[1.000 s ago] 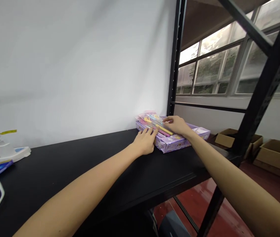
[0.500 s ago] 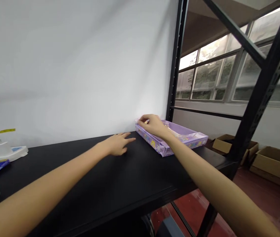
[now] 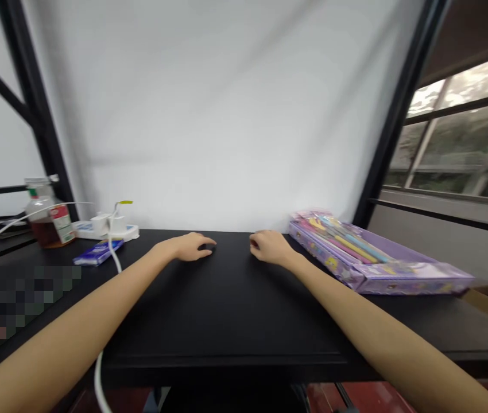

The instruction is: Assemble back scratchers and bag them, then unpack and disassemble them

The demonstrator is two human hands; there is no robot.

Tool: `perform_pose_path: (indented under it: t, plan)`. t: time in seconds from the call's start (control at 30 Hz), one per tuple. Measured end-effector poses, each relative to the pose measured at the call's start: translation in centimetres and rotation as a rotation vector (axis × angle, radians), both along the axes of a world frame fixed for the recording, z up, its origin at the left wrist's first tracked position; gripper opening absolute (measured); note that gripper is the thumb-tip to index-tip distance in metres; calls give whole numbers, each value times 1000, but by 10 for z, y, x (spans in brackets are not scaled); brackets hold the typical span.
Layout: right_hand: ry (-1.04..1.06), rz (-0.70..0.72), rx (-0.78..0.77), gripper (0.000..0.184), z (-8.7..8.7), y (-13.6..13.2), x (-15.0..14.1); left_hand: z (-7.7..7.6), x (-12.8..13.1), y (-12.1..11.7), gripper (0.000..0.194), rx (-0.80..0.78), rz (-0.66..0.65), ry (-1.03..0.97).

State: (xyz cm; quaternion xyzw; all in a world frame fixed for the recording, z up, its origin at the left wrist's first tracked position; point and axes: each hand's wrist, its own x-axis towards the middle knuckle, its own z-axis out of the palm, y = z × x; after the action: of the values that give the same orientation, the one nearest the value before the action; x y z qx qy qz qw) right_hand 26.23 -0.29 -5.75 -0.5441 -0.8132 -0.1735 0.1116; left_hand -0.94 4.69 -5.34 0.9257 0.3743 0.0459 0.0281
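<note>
My left hand (image 3: 189, 246) is over the black shelf top (image 3: 222, 310), its thumb and fingers apart and nothing seen between them. Across a short gap, my right hand (image 3: 271, 248) is curled closed near the back of the shelf. What its fingers hold, if anything, is hidden. Just right of it lies a shallow purple cardboard box (image 3: 416, 285) with cartoon prints on its sides. Several slim pastel items in clear wrapping (image 3: 347, 238), pen-like in shape, lie inside along its left part.
At left stand a white power strip (image 3: 130, 231) with plugs, a blue-purple packet (image 3: 97, 252) and a bottle of dark liquid (image 3: 48, 221). A white cable (image 3: 115, 258) runs down over the front edge. Black rack posts (image 3: 392, 132) rise at both sides before a white wall.
The view has swung left, bringing the bottle into sight. My right hand has left the purple box and moved left over the black surface, towards my left hand.
</note>
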Motion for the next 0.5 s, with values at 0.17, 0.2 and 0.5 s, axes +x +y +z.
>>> perform_pose_path:
  t: [0.17,0.2,0.5]
  plan:
    - [80,-33,-32,13,-11,-7,4,-1,9,-9,53,-1,37,7]
    - [110,-32,-45,12,-12,-8,3,-3,12,-12,54,3,56,6]
    - [205,26,-70,3,-12,-10,-7,-6,21,-25,54,51,132,41]
